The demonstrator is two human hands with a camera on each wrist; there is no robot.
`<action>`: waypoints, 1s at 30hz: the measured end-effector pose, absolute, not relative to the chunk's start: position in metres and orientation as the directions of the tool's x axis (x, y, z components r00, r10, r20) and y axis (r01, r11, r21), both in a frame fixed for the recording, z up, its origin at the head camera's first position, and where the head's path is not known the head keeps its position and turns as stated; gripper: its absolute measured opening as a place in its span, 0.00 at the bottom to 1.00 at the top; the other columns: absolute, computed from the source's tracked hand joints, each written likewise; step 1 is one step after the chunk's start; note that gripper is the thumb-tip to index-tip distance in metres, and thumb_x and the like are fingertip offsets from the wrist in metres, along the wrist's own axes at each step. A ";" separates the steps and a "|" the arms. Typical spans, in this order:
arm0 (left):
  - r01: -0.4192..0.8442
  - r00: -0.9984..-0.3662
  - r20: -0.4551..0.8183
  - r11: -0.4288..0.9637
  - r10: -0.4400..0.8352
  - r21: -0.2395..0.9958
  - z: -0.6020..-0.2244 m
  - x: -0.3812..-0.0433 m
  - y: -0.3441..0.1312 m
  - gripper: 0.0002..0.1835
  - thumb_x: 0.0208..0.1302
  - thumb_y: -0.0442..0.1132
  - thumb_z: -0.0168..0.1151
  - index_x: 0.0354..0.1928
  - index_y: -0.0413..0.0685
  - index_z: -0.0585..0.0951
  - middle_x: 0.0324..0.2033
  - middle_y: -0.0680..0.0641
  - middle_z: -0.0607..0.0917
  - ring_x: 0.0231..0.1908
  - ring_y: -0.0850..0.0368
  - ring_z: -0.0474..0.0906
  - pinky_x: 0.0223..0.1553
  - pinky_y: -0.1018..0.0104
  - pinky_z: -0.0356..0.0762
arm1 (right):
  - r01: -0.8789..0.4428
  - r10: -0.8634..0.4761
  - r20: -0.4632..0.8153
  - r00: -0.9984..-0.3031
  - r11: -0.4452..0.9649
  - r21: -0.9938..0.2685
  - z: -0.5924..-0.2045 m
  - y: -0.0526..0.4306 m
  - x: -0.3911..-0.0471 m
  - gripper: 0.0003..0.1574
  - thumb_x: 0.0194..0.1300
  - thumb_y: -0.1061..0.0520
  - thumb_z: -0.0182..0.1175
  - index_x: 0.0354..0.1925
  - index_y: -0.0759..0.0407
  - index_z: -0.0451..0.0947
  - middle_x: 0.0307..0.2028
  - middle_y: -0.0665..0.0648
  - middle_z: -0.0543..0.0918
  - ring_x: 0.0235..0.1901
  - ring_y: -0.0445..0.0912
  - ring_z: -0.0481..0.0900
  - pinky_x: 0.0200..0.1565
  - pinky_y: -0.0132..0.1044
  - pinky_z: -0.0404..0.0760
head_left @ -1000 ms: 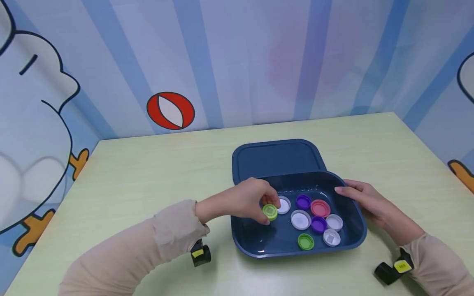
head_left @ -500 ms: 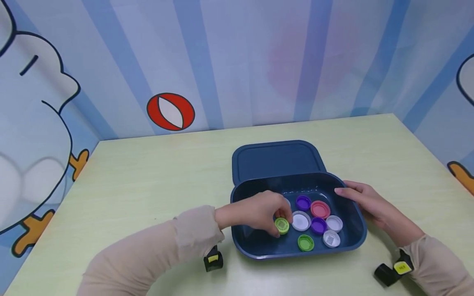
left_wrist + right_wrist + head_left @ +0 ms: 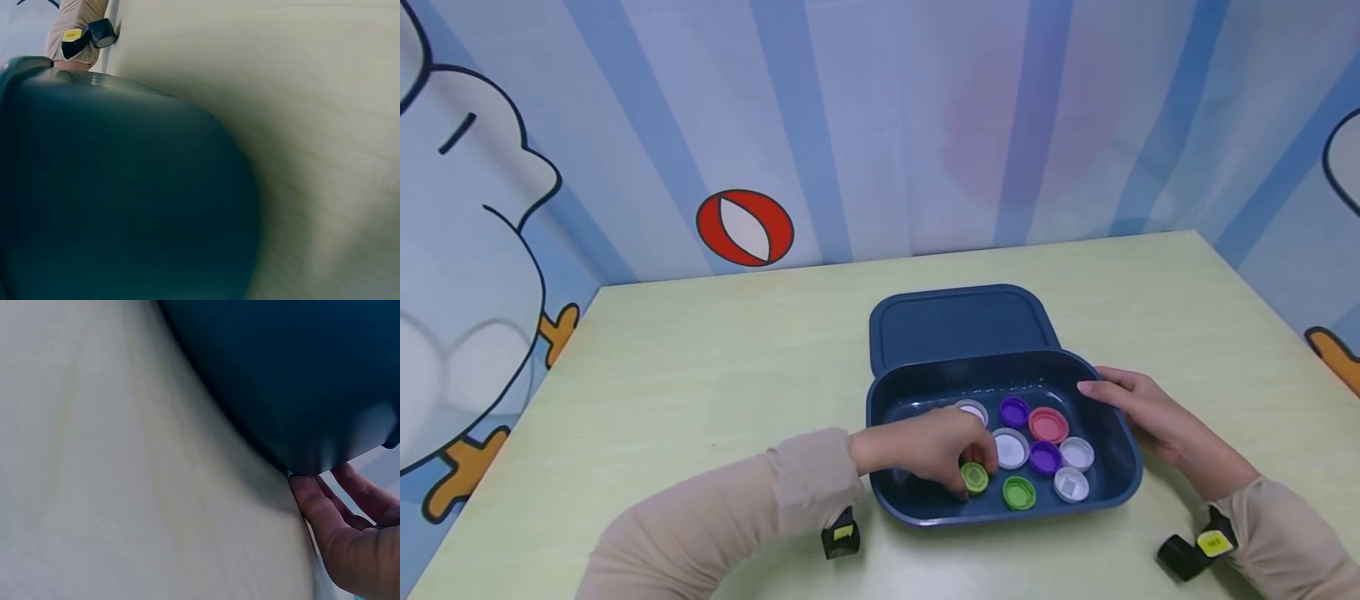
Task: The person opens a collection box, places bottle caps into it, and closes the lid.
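Observation:
In the head view, a dark blue plastic box (image 3: 1108, 467) stands uncovered on the table with several bottle caps inside. My left hand (image 3: 934, 446) reaches over its left side and pinches a yellow-green bottle cap (image 3: 974, 477) between thumb and fingers, low inside the box. Just right of it lies a green cap (image 3: 1019, 492). My right hand (image 3: 1142, 410) holds the box's right back corner, thumb over the rim. The right wrist view shows that hand's fingers (image 3: 320, 509) at the box's edge. Only the box's outer wall (image 3: 131, 187) fills the left wrist view; my left hand is hidden there.
A dark blue lid (image 3: 966, 329) lies behind the box, partly overlapped by it. Inside are a pink cap (image 3: 1048, 425), two purple caps (image 3: 1014, 412) and several white caps (image 3: 1011, 448). A patterned curtain (image 3: 910, 125) hangs behind the pale table (image 3: 737, 333).
My left hand has moved right and toward the front of the box, carrying the yellow-green bottle cap lower. A white cap it covered shows again. My right hand has stayed put.

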State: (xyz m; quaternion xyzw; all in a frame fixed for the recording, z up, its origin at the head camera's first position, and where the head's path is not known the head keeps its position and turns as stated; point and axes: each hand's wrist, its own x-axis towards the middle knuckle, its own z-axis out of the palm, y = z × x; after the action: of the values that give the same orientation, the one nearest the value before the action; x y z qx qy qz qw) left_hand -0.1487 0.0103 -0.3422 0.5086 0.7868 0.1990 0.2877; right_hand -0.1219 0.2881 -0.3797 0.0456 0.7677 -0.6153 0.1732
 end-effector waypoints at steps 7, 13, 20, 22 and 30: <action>0.680 -0.295 -0.246 0.384 0.923 0.625 -0.345 -0.150 0.010 0.16 0.46 0.29 0.72 0.41 0.42 0.83 0.32 0.54 0.83 0.32 0.68 0.74 0.38 0.82 0.71 | 0.276 -0.146 -0.314 -0.938 0.233 -0.932 -0.380 0.288 -0.121 0.41 0.69 0.47 0.50 0.66 0.75 0.52 0.46 0.52 0.80 0.39 0.39 0.80 0.43 0.35 0.80; 0.683 -0.296 -0.239 0.380 0.925 0.624 -0.345 -0.150 0.010 0.17 0.46 0.30 0.73 0.42 0.43 0.83 0.33 0.55 0.82 0.33 0.67 0.73 0.39 0.82 0.71 | 0.281 -0.152 -0.318 -0.936 0.224 -0.933 -0.379 0.289 -0.121 0.41 0.69 0.47 0.50 0.66 0.75 0.51 0.45 0.52 0.80 0.39 0.39 0.80 0.43 0.36 0.80; 0.672 -0.338 -0.180 0.371 0.924 0.641 -0.341 -0.152 0.003 0.15 0.49 0.31 0.71 0.42 0.44 0.82 0.35 0.52 0.80 0.35 0.65 0.72 0.39 0.81 0.70 | 0.287 -0.156 -0.322 -0.934 0.210 -0.935 -0.379 0.289 -0.122 0.41 0.69 0.47 0.50 0.66 0.75 0.51 0.44 0.50 0.80 0.39 0.38 0.79 0.43 0.35 0.80; 0.662 -0.354 -0.149 0.360 0.923 0.658 -0.338 -0.154 -0.002 0.14 0.52 0.32 0.69 0.42 0.44 0.82 0.36 0.50 0.81 0.36 0.64 0.74 0.39 0.80 0.71 | 0.289 -0.154 -0.324 -0.933 0.212 -0.933 -0.379 0.288 -0.122 0.41 0.69 0.47 0.50 0.65 0.75 0.52 0.44 0.49 0.80 0.39 0.38 0.79 0.44 0.35 0.79; 0.562 -0.513 -0.039 0.370 0.858 0.740 -0.315 -0.166 -0.036 0.14 0.58 0.35 0.65 0.46 0.42 0.81 0.41 0.45 0.81 0.38 0.59 0.75 0.41 0.73 0.75 | 0.261 -0.168 -0.300 -0.939 0.217 -0.941 -0.378 0.291 -0.122 0.40 0.70 0.46 0.48 0.65 0.75 0.52 0.43 0.48 0.79 0.39 0.38 0.79 0.43 0.35 0.80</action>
State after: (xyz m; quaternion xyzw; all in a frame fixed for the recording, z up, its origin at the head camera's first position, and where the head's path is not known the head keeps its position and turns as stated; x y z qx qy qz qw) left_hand -0.1662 -0.0357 -0.3152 0.4441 0.7989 0.3435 0.2156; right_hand -0.1220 0.2914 -0.3779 0.0307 0.7609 -0.6250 0.1719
